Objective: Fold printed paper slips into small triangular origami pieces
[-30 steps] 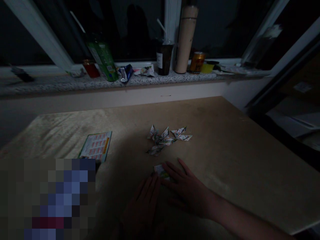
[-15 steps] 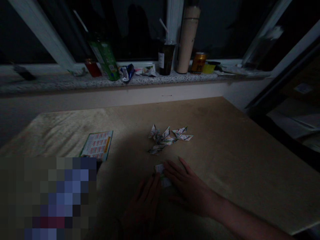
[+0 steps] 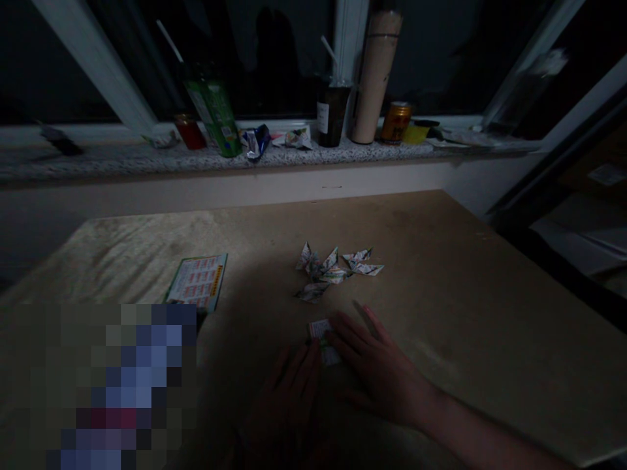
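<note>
A small folded piece of printed paper (image 3: 323, 334) lies flat on the table before me. My right hand (image 3: 379, 365) rests over its right side, palm down with the fingers stretched out. From the left, my left hand (image 3: 294, 378) touches the paper's lower left edge, its fingers straight and lying flat; much of it is in shadow. Just beyond the paper sits a cluster of folded paper pieces (image 3: 323, 264) with pointed tips, printed in the same manner. One of them, a darker folded piece (image 3: 312, 292), lies nearest to the hands.
A printed sheet (image 3: 198, 281) lies on the table (image 3: 441, 261) to the left, beside a blurred-out area. Along the stone windowsill (image 3: 284, 156) stand a green bottle (image 3: 215, 117), a red jar (image 3: 190, 132), a dark cup with a straw (image 3: 333, 114), a tall tumbler (image 3: 376, 78) and a gold can (image 3: 396, 123).
The whole view has shifted slightly, so things appear a little further right. Both hands stay on the small paper, with almost no movement relative to it.
</note>
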`<state>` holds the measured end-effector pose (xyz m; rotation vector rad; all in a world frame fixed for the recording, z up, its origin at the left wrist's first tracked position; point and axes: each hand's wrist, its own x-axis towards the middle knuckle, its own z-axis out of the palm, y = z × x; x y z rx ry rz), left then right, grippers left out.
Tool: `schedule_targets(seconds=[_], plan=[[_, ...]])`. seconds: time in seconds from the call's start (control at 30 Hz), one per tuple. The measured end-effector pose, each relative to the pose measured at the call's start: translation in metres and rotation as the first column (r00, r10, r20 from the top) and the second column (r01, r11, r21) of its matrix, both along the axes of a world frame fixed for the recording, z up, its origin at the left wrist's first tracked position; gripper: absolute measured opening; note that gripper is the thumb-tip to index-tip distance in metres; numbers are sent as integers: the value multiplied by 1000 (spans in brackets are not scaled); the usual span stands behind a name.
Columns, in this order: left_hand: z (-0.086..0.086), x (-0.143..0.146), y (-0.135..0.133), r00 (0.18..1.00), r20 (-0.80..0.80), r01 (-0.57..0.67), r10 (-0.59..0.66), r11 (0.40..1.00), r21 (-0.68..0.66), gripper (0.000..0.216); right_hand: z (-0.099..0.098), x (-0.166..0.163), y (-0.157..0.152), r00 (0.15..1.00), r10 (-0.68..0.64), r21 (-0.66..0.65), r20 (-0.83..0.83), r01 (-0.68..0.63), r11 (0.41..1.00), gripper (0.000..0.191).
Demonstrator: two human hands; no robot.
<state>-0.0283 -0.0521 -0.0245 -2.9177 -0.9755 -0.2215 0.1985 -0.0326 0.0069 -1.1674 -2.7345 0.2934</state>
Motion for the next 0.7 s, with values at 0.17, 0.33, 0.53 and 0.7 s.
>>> schedule_targets(seconds=[0.17, 0.33, 0.53, 0.7], plan=[[0, 1, 0, 1000, -13, -3, 2, 1000, -26, 79, 1, 1, 0, 1000, -7, -6, -8, 7, 1000, 76], [-2, -1, 7, 998, 31, 59, -57, 997, -54, 81, -1, 4, 1, 1000, 3, 8, -15, -2, 1000, 70], [-3, -3, 16, 999, -28, 15, -19, 989, -144, 82, -5, 4, 3, 1000, 14, 105, -7, -13, 994, 65], [2, -1, 19, 995, -98, -9, -13, 975, -223, 83, -9, 6, 1, 1000, -4, 123, 1, 4, 992, 62]])
